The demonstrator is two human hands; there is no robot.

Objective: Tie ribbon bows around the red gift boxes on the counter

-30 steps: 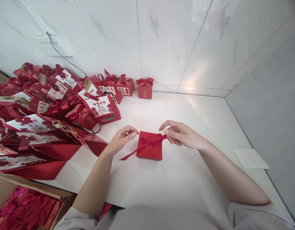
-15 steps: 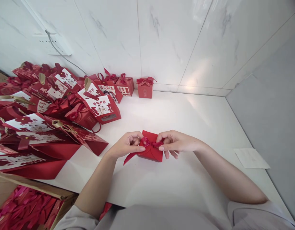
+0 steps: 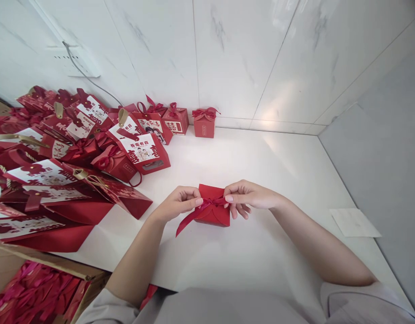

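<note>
A small red gift box [image 3: 216,215] rests on the white counter [image 3: 247,252] in front of me, with a red ribbon [image 3: 190,219] across its top. My left hand [image 3: 178,203] is closed in a pinch on the ribbon at the box's left edge. A loose ribbon tail hangs down to the left below it. My right hand [image 3: 245,197] pinches the ribbon at the box's right top edge, its other fingers curled beside the box.
A heap of red gift bags and boxes [image 3: 59,153] covers the counter's left side. Two small bowed boxes [image 3: 203,122] stand by the marble back wall. A cardboard carton of red ribbons [image 3: 35,292] sits at lower left. A white paper sheet [image 3: 354,222] lies at right.
Both hands came together over the box from a wider spread, then drew the ribbon tight across its top. The box shifted slightly toward me.
</note>
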